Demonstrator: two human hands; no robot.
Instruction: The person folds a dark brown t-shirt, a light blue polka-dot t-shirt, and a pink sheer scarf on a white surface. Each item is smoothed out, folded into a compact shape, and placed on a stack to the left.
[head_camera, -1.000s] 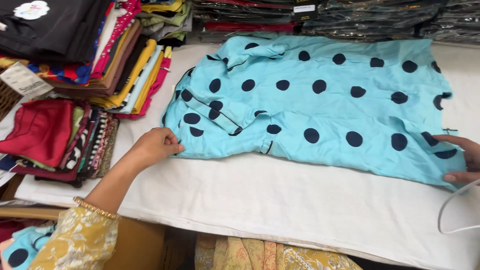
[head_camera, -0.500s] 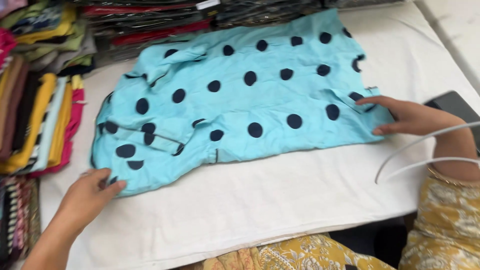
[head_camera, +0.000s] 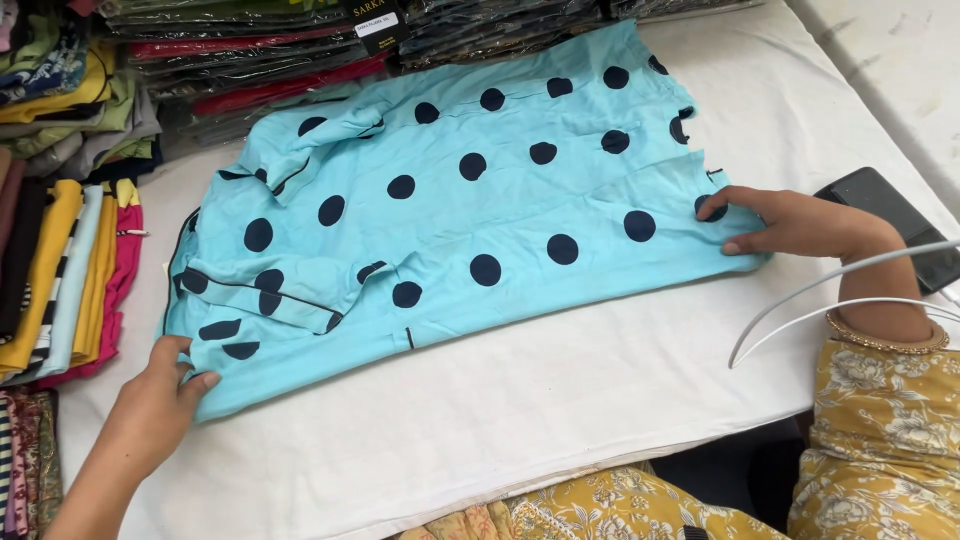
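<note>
Turquoise garment (head_camera: 470, 220) with dark dots lies flat across the white bench (head_camera: 560, 400), sleeves already folded inward. We press our left hand (head_camera: 160, 395) on its near-left corner, fingers together, and our right hand (head_camera: 790, 222) on the opposite edge, fingers loosely spread. Lengthwise folding appears not yet done.

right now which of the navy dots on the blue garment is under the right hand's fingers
The dot at the garment's right edge, half covered by the right hand's fingertips; the next dot to its left lies fully uncovered.
</note>
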